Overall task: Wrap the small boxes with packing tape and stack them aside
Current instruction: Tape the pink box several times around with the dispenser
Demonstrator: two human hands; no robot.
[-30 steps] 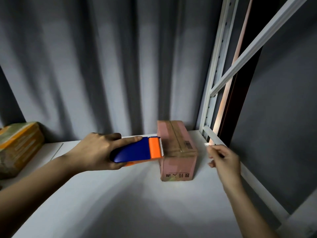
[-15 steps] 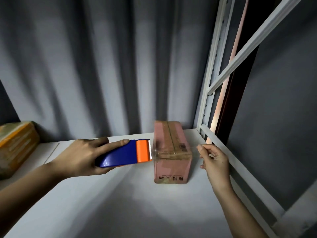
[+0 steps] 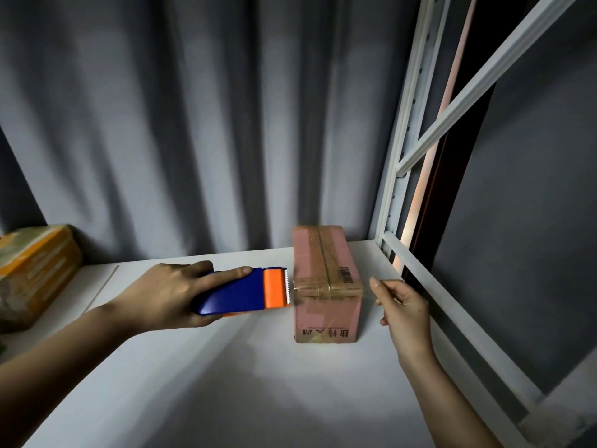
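Note:
A small pink cardboard box lies on the white shelf, its long side running away from me, with brown tape down its top. My left hand grips a blue and orange tape dispenser, whose toothed end sits just left of the box's near top edge. A clear strip of tape runs from the dispenser across the box to my right hand, which pinches the tape's free end just right of the box.
Yellow-taped parcels sit at the shelf's far left. A grey curtain hangs behind. A white metal rack frame with a slanted brace borders the right side, and its rail runs along the shelf's right edge.
The dispenser has drawn back a little to the left of the box. My right hand has come closer to the box's right side, still pinching the tape end.

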